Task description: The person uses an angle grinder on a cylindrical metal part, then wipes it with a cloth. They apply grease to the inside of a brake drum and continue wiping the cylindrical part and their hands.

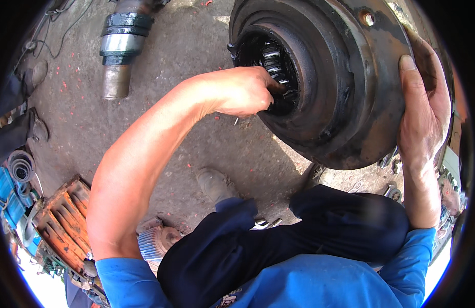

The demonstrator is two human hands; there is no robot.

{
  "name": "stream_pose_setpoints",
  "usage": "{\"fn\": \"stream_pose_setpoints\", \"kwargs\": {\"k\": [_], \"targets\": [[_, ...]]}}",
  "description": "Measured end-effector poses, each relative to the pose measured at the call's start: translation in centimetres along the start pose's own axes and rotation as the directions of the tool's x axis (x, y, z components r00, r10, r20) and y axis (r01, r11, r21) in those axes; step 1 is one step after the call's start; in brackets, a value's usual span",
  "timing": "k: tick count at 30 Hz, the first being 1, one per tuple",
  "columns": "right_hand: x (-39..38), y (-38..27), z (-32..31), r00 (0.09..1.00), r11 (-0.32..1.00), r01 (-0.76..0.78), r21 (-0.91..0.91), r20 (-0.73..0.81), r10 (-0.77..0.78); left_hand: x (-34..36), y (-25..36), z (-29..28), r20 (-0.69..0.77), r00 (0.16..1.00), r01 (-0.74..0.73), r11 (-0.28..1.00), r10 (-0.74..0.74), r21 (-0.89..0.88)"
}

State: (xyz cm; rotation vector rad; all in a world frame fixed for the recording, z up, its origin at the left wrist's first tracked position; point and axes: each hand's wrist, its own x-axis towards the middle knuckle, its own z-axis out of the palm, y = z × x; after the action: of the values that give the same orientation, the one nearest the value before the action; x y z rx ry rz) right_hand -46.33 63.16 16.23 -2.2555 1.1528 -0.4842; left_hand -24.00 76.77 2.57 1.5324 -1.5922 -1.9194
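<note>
Flanged hub (360, 97), far right: top cut off. Left hand (247, 91) curled, fingertips hidden in greasy bore (292, 66); any hold, cannot tell. Right hand (423, 105) grips hub. Bore contains rollers (271, 59).

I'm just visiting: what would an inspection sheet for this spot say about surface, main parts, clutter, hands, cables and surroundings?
Surface: grey floor, stained, scattered with red bits.
Main parts: dark round hub, with shiny rollers and dark grease inside its bore; shaft on the floor, upper left.
Clutter: rusty orange part and blue finned part, lower left.
Hands: left hand has fingers in the bore; right hand holds the rim.
Cables: dark cord, upper left.
Surroundings: another person's shoes, left.
</note>
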Motion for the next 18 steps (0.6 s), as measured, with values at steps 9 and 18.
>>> {"fn": "stream_pose_setpoints", "kwargs": {"k": [9,18], "targets": [[-0.4,0.4,0.3,1.0,0.997,-0.01,-0.079,-0.027,0.008,-2.1,-0.1,0.1,-0.052,0.997,-0.065,0.998,0.065,0.008],[-0.1,0.2,0.8,1.0,0.991,-0.001,-0.134,-0.013,-0.001,-0.8,0.5,0.4,-0.316,0.946,0.122,0.821,0.073,0.557]]}}
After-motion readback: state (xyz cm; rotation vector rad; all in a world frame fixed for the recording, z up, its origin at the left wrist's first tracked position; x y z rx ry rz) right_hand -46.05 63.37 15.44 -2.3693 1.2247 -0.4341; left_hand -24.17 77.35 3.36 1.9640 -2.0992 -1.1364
